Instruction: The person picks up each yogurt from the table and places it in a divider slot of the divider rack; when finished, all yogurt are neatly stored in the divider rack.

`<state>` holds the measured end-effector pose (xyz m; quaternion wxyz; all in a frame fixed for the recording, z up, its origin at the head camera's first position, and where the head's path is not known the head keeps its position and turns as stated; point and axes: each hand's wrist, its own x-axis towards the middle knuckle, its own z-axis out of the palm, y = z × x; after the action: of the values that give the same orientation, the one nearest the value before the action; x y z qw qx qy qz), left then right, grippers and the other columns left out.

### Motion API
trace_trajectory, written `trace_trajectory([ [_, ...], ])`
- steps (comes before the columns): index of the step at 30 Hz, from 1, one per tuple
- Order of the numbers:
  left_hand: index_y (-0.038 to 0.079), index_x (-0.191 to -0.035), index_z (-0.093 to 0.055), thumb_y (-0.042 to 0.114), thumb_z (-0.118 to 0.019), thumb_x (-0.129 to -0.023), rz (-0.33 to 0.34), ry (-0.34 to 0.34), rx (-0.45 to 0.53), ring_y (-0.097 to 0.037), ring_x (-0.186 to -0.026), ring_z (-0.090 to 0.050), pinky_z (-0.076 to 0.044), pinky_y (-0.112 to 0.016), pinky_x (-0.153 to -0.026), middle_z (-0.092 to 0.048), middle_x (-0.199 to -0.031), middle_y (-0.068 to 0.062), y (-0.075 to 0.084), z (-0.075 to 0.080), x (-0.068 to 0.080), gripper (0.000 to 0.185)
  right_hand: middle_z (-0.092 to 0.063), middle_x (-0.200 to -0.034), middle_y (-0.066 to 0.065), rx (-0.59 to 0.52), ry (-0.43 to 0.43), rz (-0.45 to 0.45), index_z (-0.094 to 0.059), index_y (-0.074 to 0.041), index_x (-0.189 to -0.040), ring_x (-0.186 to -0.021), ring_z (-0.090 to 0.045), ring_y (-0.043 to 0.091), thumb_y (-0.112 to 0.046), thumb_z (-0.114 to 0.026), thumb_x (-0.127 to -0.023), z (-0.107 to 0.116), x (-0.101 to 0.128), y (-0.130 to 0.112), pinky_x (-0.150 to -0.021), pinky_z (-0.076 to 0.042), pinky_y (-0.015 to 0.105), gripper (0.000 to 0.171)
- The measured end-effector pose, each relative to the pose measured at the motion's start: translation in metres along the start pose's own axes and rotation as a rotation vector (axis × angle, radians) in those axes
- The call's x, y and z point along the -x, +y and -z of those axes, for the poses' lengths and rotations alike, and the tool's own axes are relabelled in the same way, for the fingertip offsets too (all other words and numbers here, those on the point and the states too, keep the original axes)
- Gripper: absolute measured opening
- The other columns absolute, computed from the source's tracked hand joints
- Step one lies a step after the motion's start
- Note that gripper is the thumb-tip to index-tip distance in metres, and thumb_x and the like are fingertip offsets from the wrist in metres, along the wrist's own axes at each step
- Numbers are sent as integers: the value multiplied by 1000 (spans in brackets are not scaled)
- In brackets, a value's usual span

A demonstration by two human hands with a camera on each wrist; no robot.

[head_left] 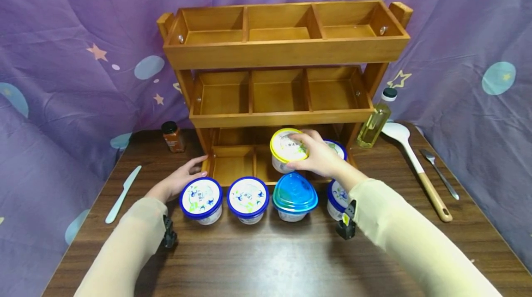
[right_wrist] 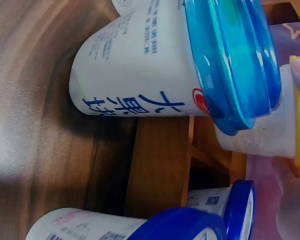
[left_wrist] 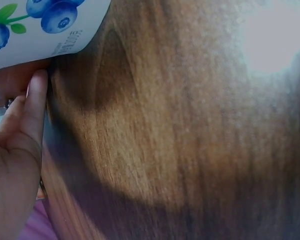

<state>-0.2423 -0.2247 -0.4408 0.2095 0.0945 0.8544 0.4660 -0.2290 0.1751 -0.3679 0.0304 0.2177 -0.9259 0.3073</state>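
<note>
My right hand (head_left: 319, 153) grips a white tub with a yellow lid (head_left: 283, 143), held over the middle compartment of the wooden rack's (head_left: 278, 118) bottom tier. In the right wrist view, fingers hold the yellow rim, above and behind a tub with a clear blue domed lid (right_wrist: 230, 65). My left hand (head_left: 179, 182) rests with extended fingers against the rack's lower left corner. Near it stands a blue-lidded tub (head_left: 201, 198) with a blueberry print, beside a similar tub (head_left: 248, 197). Another blue-lidded tub (head_left: 337, 195) is partly hidden by my right wrist.
A blue-lidded tub (head_left: 335, 149) sits in the bottom tier's right compartment. Left of the rack are a spice jar (head_left: 173, 137) and a pale table knife (head_left: 123, 194). On the right are an oil bottle (head_left: 375, 121), a white ladle with a wooden handle (head_left: 415, 163) and a fork (head_left: 440, 174).
</note>
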Motion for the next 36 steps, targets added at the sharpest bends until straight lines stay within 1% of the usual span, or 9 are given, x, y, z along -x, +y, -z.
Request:
trace_trajectory([
  [4,16,-150,-19,36,-53,-95,1,-1,3,-43,-133,-26,-27,-57,-102,-25,-147,-29,-1,-1,-1,68,-34,-138,26,5,-49,-26,-49,-10,-134,-120,-41,42,-40,-80,-70,-3,-6,-2,-96,-35,55,77],
  [7,15,-151,-18,35,-53,-95,-4,-2,-1,-43,-132,-27,-27,-56,-102,-26,-146,-30,-2,-1,-1,68,-37,-137,25,16,-79,-21,-50,-11,-134,-119,-43,41,-40,-80,-70,-6,-11,-2,-95,-37,54,76],
  [12,16,-151,-18,35,-53,-96,8,-11,3,-43,-133,-27,-27,-56,-103,-26,-145,-30,-2,0,-1,68,-37,-137,24,45,-132,-16,-51,-10,-133,-119,-43,40,-40,-79,-71,-9,-18,-1,-95,-37,52,75],
  [14,18,-151,-18,35,-53,-96,19,-11,3,-43,-133,-27,-26,-57,-103,-27,-145,-30,-2,0,-1,68,-37,-137,24,54,-144,-20,-51,-10,-133,-120,-42,40,-40,-78,-71,-10,-19,0,-96,-37,52,75],
  [20,17,-151,-18,36,-52,-96,15,-9,-8,-43,-133,-27,-26,-57,-103,-26,-146,-29,-1,1,-2,68,-38,-135,25,60,-164,-25,-52,-7,-132,-121,-41,39,-39,-79,-71,-13,-22,1,-97,-36,52,74],
  [24,18,-151,-18,38,-53,-95,24,-9,-13,-42,-133,-27,-25,-57,-104,-26,-147,-27,-2,0,-2,69,-39,-135,25,61,-185,-27,-52,-6,-132,-122,-39,40,-37,-80,-71,-16,-26,1,-98,-35,52,74],
  [29,19,-151,-19,39,-53,-95,28,2,-21,-42,-133,-27,-25,-57,-103,-27,-146,-28,-1,1,0,68,-38,-136,25,63,-202,-14,-52,-5,-132,-124,-37,39,-35,-80,-71,-18,-33,-1,-99,-34,50,73],
  [33,18,-150,-20,36,-54,-95,13,1,4,-41,-133,-28,-27,-55,-103,-28,-146,-28,-3,0,-1,68,-37,-136,26,69,-210,-22,-53,-4,-130,-124,-38,39,-34,-81,-70,-20,-36,0,-100,-34,50,73],
  [36,15,-150,-19,32,-54,-95,-16,-10,23,-41,-132,-28,-29,-53,-103,-29,-144,-29,-3,-1,-2,67,-37,-137,26,74,-226,-37,-53,-4,-130,-125,-37,39,-34,-81,-69,-21,-35,2,-101,-33,49,73],
])
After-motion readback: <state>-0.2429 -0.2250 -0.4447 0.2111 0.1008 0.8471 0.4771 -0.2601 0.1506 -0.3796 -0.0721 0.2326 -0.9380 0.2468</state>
